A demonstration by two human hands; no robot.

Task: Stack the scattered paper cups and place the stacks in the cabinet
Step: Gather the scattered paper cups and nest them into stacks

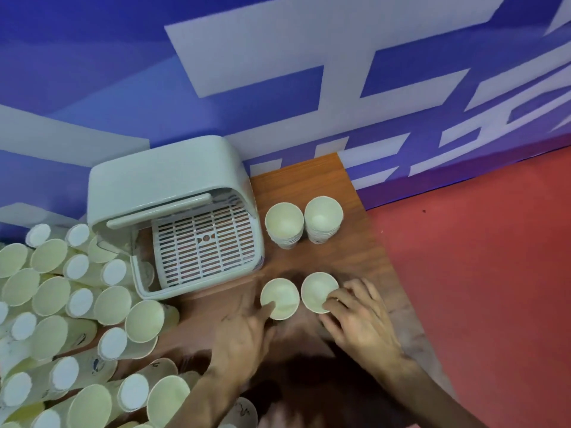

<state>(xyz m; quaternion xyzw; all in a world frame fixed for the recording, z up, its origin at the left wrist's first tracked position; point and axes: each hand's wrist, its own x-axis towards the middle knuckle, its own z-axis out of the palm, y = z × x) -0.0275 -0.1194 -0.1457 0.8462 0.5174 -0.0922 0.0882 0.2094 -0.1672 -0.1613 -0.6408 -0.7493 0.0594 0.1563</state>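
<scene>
The left hand (244, 332) has its thumb hooked over the rim of one upright cup stack (280, 299) and fingers around its side; the right hand (358, 316) grips a second stack (318, 291) likewise. Both stand just in front of the open cabinet (173, 211). Lifting should go straight up, gripped low. Two more stacks (304, 222) wait right of the cabinet; loose cups (61, 304) pile left.

The cups (61, 304) are matt paper, the cabinet (154, 183) smooth plastic, the counter (324, 261) shiny brown wood.
</scene>
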